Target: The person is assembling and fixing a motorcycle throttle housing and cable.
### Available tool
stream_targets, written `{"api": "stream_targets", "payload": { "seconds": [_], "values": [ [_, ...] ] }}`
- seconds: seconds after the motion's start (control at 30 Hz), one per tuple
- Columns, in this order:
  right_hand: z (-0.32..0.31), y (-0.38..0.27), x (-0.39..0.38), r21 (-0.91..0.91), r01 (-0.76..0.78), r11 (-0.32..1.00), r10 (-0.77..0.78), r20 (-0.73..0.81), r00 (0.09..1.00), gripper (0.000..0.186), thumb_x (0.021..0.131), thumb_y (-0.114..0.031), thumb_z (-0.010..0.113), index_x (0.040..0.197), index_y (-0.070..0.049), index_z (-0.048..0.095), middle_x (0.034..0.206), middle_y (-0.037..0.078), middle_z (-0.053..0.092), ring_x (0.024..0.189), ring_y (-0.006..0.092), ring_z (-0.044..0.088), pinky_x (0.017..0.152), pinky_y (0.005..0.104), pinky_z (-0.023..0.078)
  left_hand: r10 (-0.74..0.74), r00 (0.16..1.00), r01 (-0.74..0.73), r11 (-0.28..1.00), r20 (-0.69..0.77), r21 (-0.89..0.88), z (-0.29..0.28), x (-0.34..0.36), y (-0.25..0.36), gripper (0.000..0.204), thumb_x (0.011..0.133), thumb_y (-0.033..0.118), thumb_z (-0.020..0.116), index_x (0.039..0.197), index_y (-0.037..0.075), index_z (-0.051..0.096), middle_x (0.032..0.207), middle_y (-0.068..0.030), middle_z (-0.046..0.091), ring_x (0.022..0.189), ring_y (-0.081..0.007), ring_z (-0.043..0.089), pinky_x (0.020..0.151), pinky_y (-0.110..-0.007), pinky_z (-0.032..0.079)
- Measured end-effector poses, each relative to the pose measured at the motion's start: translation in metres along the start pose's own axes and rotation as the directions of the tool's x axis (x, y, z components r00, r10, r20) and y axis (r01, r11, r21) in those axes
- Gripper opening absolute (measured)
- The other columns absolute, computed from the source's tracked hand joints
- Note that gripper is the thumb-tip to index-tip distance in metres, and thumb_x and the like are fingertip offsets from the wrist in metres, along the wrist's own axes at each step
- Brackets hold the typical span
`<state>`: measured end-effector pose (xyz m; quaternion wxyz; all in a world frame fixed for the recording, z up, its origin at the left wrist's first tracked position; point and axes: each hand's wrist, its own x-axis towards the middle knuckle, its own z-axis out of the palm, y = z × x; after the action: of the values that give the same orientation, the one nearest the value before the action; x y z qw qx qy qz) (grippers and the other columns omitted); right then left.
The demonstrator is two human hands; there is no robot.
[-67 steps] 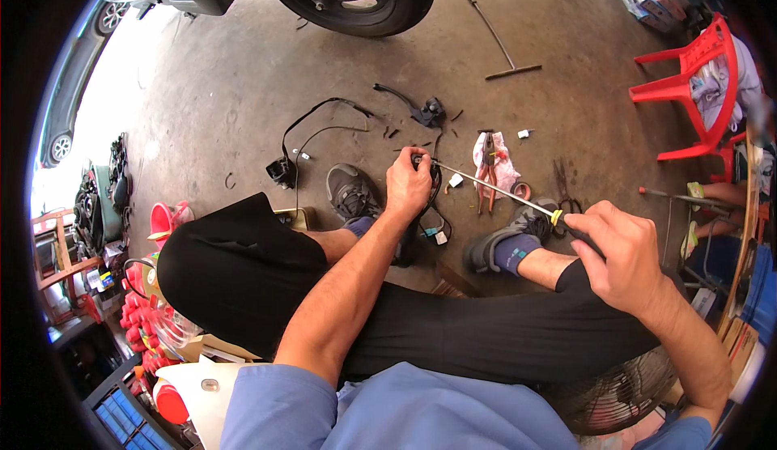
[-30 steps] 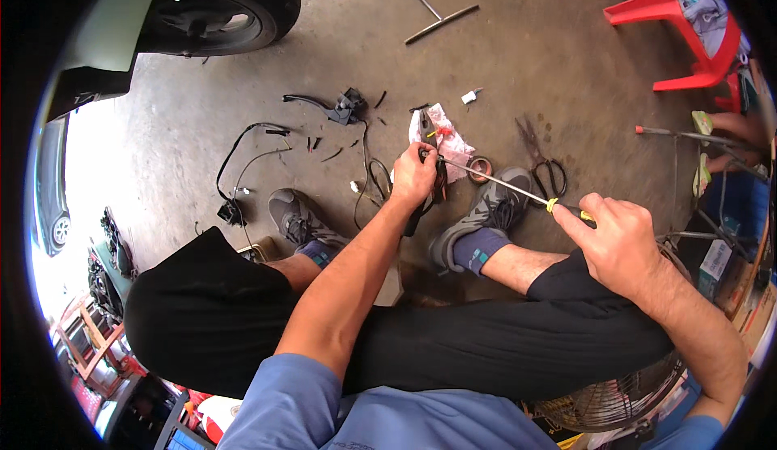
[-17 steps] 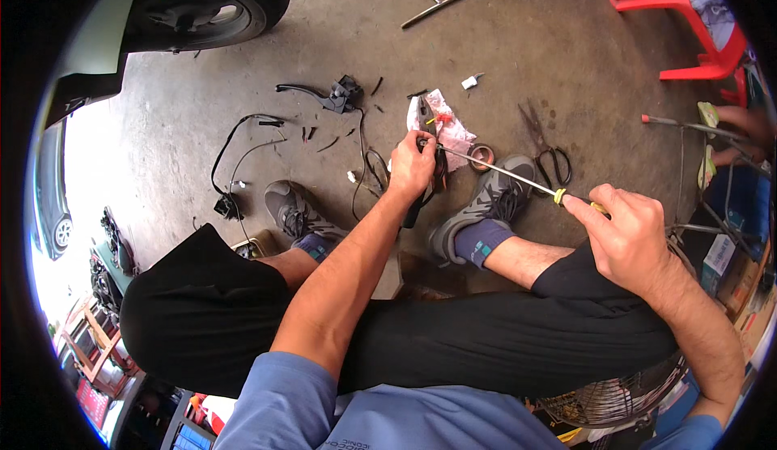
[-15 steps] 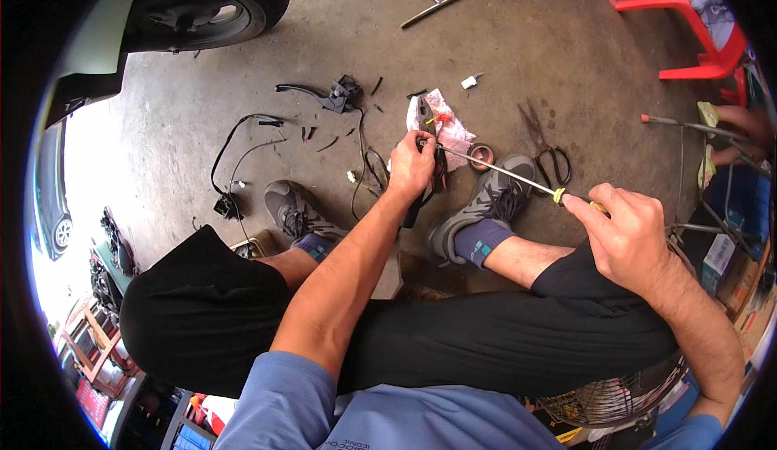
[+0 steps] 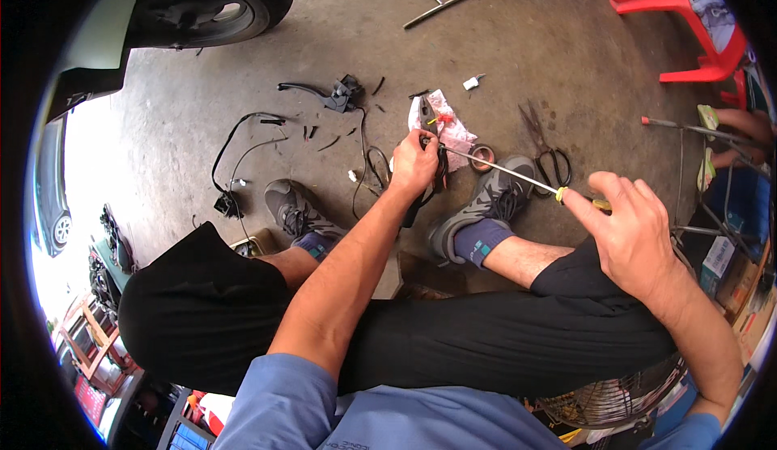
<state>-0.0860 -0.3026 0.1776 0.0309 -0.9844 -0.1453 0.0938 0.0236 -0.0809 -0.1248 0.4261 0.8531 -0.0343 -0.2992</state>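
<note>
My left hand (image 5: 414, 165) pinches a small dark part, mostly hidden by its fingers, above the floor between my shoes. The tip of a long screwdriver (image 5: 506, 169) meets that part. Over my right knee, my right hand (image 5: 635, 235) holds the screwdriver's yellow-and-black handle between thumb and fingers, some fingers lifted off. Beyond the left hand, pliers (image 5: 426, 112) lie on a crumpled pinkish-white paper (image 5: 458, 136) with small red and yellow bits. A black lever assembly (image 5: 336, 95) with a cable rests farther left.
Beside my right shoe are a tape roll (image 5: 482, 156) and black-handled scissors (image 5: 552, 165). Loose wires (image 5: 222, 146) and black scraps lie at left. A vehicle wheel (image 5: 206, 9) stands far left, a red plastic chair (image 5: 688, 13) far right. Another person's feet (image 5: 708, 146) show at right.
The fingers of my right hand have loosened and spread a little on the screwdriver handle. My left hand and the screwdriver tip stay in about the same place.
</note>
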Motion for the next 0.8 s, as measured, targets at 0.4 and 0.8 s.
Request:
{"api": "stream_targets", "payload": {
  "seconds": [0.4,0.8],
  "values": [
    [0.017,0.004,-0.010,0.019,0.051,0.999,-0.051,0.034,0.998,0.040,0.070,-0.011,0.064,0.109,-0.006,0.070,0.097,0.010,0.062,0.068,0.0228,0.061,0.057,0.0365,0.051,-0.088,0.995,0.090,0.995,0.040,-0.050,-0.008,-0.007,0.016,0.032,0.092,0.029,0.063,0.107,0.001,0.068,0.081,-0.0199,0.070,0.077,-0.0277,0.071,0.074,-0.039,0.054],
    [0.020,0.006,-0.009,0.125,0.012,0.992,-0.011,-0.003,1.000,0.037,0.070,-0.007,0.066,0.107,-0.004,0.069,0.096,0.010,0.062,0.068,0.0241,0.063,0.056,0.0385,0.052,-0.121,0.990,0.126,0.989,0.069,-0.074,-0.013,-0.011,0.024,0.033,0.092,0.029,0.063,0.108,0.000,0.067,0.084,-0.0211,0.071,0.079,-0.0282,0.071,0.075,-0.039,0.054]
  ]
}}
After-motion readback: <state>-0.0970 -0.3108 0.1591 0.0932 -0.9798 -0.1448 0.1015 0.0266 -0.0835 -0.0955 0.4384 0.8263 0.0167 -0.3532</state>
